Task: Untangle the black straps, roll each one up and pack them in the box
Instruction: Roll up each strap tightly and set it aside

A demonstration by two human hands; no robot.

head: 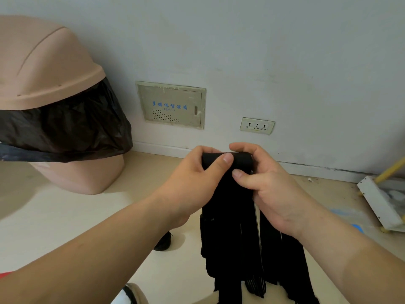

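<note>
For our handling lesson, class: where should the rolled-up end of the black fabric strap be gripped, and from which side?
Grip the rolled black fabric strap at its two ends, coming from either side, thumbs in front, fingers over the top, as the left hand and right hand do. The roll lies level; its tail hangs below.

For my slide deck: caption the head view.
Left hand and right hand grip a black strap roll; loose straps hang below.

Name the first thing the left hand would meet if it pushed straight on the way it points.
The left hand grips the strap roll; pushed on, it would likely press that into the right hand. Depth is unclear.
</note>
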